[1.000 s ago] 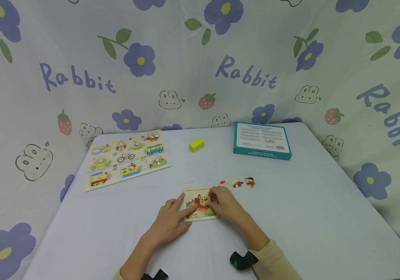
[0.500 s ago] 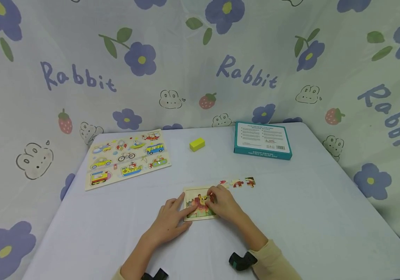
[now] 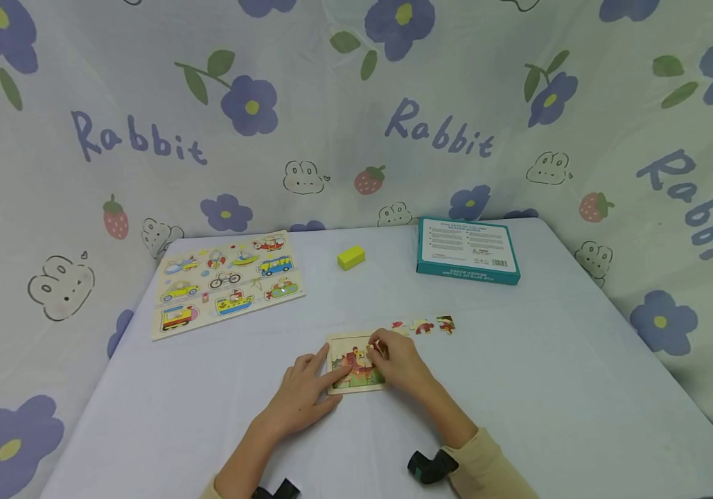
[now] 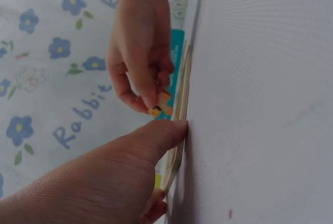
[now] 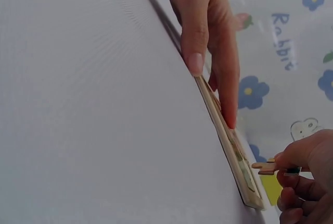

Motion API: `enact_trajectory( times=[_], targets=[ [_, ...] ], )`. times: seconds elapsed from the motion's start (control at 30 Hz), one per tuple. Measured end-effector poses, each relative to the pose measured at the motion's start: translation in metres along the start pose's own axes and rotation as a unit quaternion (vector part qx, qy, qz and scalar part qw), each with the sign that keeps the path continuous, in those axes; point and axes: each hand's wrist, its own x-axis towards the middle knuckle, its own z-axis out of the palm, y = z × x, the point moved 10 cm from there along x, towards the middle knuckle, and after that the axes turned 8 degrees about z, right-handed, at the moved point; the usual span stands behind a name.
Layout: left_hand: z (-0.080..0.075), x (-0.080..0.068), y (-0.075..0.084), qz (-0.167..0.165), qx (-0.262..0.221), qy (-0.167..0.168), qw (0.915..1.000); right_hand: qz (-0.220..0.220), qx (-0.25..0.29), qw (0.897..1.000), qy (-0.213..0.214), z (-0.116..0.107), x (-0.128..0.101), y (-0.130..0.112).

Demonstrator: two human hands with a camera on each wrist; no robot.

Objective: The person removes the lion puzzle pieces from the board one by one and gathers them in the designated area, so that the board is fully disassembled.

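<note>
Moved: right hand [image 3: 396, 362] has shifted a bit toward the far edge of the small puzzle board [image 3: 356, 363] since a second ago; puzzle piece [image 4: 160, 104] now lifted just off the board face. Left hand unchanged.
Right hand: 1; fingers [image 5: 291, 157] pinch the 1 puzzle piece, held just above the board, apart from it in both wrist views.
Left hand [image 3: 301, 398]: 1; fingers straight, flat on the board's near-left corner, thumb on the tabletop [image 3: 549, 388] just beside the board edge.
Small puzzle board: 1; flat on the tabletop, front centre, between the two hands, partly filled with an animal picture.
Loose pieces [image 3: 423, 326]: 3; in a row on the tabletop just right of the board's far corner, not touching it.
Vehicle puzzle board [image 3: 226, 283]: 1; far left, well apart from the hands.
Yellow block [image 3: 350, 258]: 1; far centre.
Teal box [image 3: 467, 250]: 1; far right, lying flat.
Wrist straps [image 3: 432, 465]: 2; black, one per forearm.
</note>
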Motion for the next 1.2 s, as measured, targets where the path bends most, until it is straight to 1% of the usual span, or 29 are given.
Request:
enact_trajectory(
  times=[0.2,0.27,0.57,0.8,0.9,1.03,1.2],
  targets=[
    [0.0,-0.001,0.0,-0.001,-0.003,0.001,1.0,0.008,-0.001,1.0,0.022,-0.014,0.0,0.006],
    [0.0,0.0,0.0,0.001,-0.003,0.003,1.0,0.018,0.001,1.0,0.023,-0.019,0.001,0.01],
    [0.001,-0.001,-0.001,0.003,-0.007,-0.001,1.0,0.093,0.034,0.995,0.014,-0.042,0.001,0.033],
    [0.002,-0.001,-0.002,0.003,-0.016,-0.005,0.9999,0.102,0.022,0.994,0.031,-0.063,-0.003,0.054],
    [0.002,-0.001,-0.002,0.005,-0.018,-0.005,0.9998,0.123,0.016,0.992,0.027,-0.068,-0.006,0.066],
    [0.001,-0.001,-0.002,0.005,-0.02,-0.005,0.9998,0.156,0.014,0.988,0.011,-0.072,-0.011,0.082],
    [0.002,-0.001,-0.001,0.005,-0.022,-0.004,0.9997,0.159,-0.002,0.987,-0.004,-0.079,-0.015,0.095]
  ],
)
